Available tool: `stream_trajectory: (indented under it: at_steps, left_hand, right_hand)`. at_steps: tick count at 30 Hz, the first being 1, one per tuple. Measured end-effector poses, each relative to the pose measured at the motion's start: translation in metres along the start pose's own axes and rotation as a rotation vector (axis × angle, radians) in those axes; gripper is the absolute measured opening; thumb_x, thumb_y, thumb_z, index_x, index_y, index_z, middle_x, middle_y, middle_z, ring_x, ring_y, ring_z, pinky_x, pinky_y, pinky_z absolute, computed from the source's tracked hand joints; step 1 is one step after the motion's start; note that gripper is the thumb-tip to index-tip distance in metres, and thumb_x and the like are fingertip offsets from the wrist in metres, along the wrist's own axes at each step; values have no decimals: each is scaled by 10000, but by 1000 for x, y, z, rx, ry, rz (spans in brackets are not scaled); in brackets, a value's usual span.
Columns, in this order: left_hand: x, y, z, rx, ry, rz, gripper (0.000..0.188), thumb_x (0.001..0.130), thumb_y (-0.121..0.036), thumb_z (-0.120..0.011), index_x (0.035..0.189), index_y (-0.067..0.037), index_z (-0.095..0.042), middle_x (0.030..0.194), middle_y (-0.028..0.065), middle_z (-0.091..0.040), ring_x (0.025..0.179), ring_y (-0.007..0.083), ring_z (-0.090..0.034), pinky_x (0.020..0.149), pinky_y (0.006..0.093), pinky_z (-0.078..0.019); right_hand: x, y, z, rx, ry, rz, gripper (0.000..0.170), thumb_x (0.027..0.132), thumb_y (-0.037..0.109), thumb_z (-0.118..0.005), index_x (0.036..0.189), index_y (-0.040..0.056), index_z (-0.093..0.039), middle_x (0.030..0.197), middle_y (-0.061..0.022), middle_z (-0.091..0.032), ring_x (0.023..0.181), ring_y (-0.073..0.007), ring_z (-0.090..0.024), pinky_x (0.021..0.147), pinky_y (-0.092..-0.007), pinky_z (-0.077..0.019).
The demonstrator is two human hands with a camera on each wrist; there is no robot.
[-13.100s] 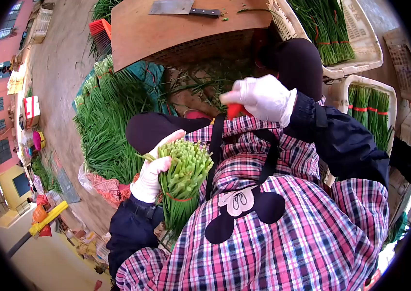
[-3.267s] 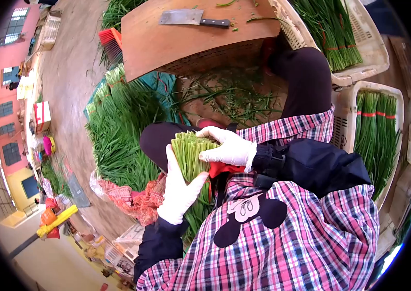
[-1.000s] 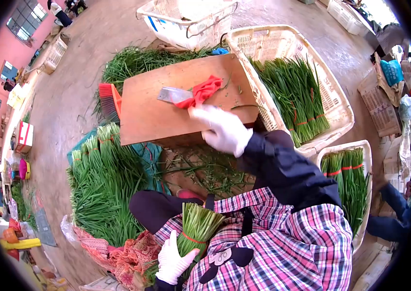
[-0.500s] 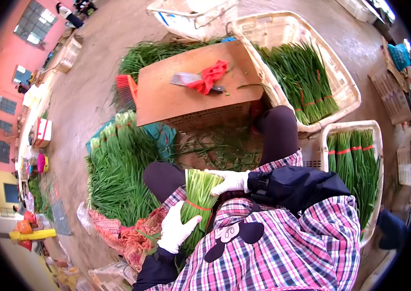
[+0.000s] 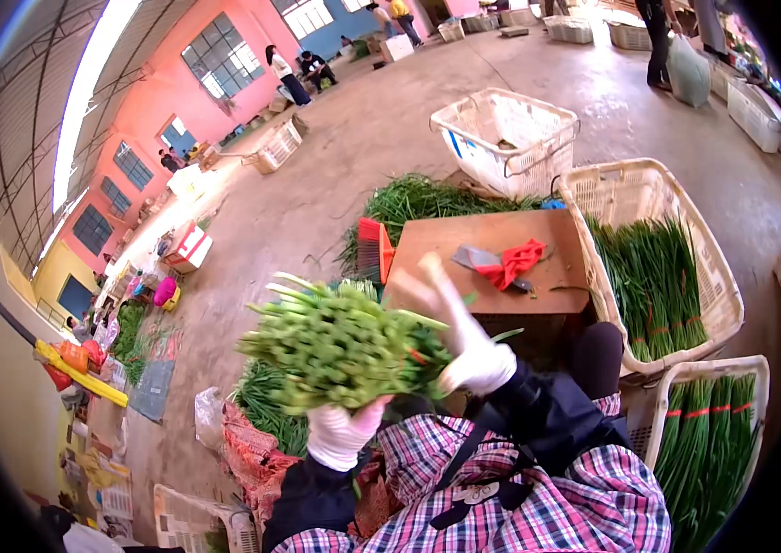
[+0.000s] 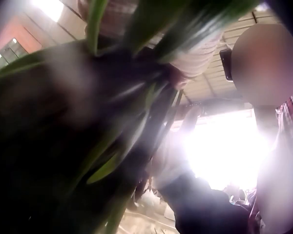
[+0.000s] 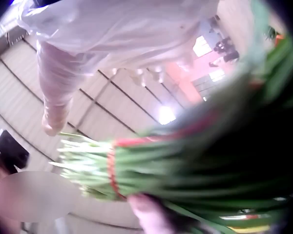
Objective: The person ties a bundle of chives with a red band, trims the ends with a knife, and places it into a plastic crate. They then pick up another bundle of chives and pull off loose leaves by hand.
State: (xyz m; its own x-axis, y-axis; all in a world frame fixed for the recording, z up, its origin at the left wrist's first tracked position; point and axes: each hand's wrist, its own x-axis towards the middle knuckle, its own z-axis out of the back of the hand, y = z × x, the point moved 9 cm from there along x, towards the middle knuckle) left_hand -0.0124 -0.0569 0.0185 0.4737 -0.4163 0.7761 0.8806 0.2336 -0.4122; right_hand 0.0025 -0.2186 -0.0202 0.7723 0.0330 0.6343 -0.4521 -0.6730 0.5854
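Note:
A bundle of green stalks tied with a red band is held up in front of the body, its cut ends facing the head camera. The left hand grips it from below, thumb across the stalks. Beside the bundle's right side, the right hand is blurred, its fingers extended and apart. In the right wrist view that hand stands off from the banded stalks. Dark leaves fill much of the left wrist view.
A cleaver and red cloth lie on a brown board. Crates of tied bundles, one with a pale rim, stand at the right. Loose greens lie behind the board; a red broom is left of it.
The bundle has been raised from the lap and turned, cut ends toward the head camera. The right hand has left the stalks, fingers spread. The head view has tilted up, showing more of the room.

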Motion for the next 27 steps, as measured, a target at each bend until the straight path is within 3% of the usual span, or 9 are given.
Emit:
stream_trajectory:
  at_steps: [2, 6, 10, 12, 15, 17, 19, 23, 27]
  left_hand:
    - [-1, 0, -36, 320, 160, -151, 678, 744, -203, -792, 1317, -41, -466, 1205, 180, -561, 1070, 374, -574, 921, 468, -468]
    - [1, 14, -66, 258, 351, -57, 719, 739, -154, -754, 1360, -12, -421, 1252, 228, -506, 1143, 438, -493, 960, 486, -425]
    - [-61, 84, -46, -557, 149, 876, 536, 910, -296, -634, 1344, -14, -493, 1167, 170, -620, 1095, 262, -597, 921, 437, -504]
    - [-91, 72, -84, -1367, 442, 1142, 636, 924, -533, -537, 1305, -23, -531, 1209, 225, -603, 1064, 340, -626, 868, 510, -530]
    - [-89, 42, -107, -1508, 746, 1542, 753, 932, -624, -398, 1419, -52, -363, 1410, 237, -422, 1180, 431, -523, 919, 598, -475]
    - [-86, 52, -97, -1543, 420, 1719, 785, 925, -626, -414, 1471, -77, -289, 1437, 178, -394, 1269, 407, -447, 1006, 593, -414]
    - [-19, -2, -94, -2193, 27, 1000, 760, 917, -633, -464, 1454, -108, -349, 1430, 89, -434, 1313, 292, -435, 1068, 508, -386]
    - [-25, 100, -99, -1270, 118, 1035, 707, 949, -614, -394, 1393, -65, -436, 1362, 98, -522, 1205, 250, -538, 1033, 418, -434]
    - [-15, 118, -140, -1448, 83, 994, 541, 889, -378, -631, 1293, -32, -535, 1266, 124, -599, 1128, 283, -588, 1011, 434, -458]
  right_hand:
    - [-15, -26, 15, -562, 41, -24, 1158, 643, 255, -907, 1518, 43, -179, 1553, -160, -243, 1436, -244, -234, 1159, -380, -202]
    - [-51, -44, 76, -197, -293, -190, 941, 663, 46, -860, 1445, 26, -338, 1366, -56, -488, 1232, -159, -473, 1043, -338, -407]
    - [-57, -21, 85, -188, -310, -121, 829, 691, 2, -818, 1397, 22, -385, 1312, -58, -536, 1184, -151, -519, 1027, -333, -423]
    - [-50, -7, 75, -230, -216, -44, 766, 698, 91, -817, 1356, 23, -432, 1245, -76, -566, 1150, -199, -551, 1033, -361, -414]
    - [-25, 40, 19, -1136, 169, 459, 729, 671, 278, -758, 1314, 47, -502, 1267, -159, -516, 1203, -370, -486, 1102, -519, -299]
    - [-24, 52, -23, -1301, 405, 603, 641, 720, 325, -723, 1307, 146, -538, 1322, -141, -508, 1250, -344, -476, 1081, -590, -295]
    - [-27, 44, -40, -1446, 588, 707, 577, 750, 398, -663, 1304, 285, -549, 1388, -114, -486, 1299, -319, -453, 1073, -609, -296]
    - [-25, 13, -10, -1916, 612, 633, 674, 794, 304, -588, 1419, 429, -369, 1522, -29, -338, 1365, -288, -382, 1075, -615, -297]
    - [-27, 14, 70, -1940, 128, 326, 675, 799, 127, -569, 1435, 252, -380, 1481, -128, -369, 1382, -315, -353, 1100, -578, -282]
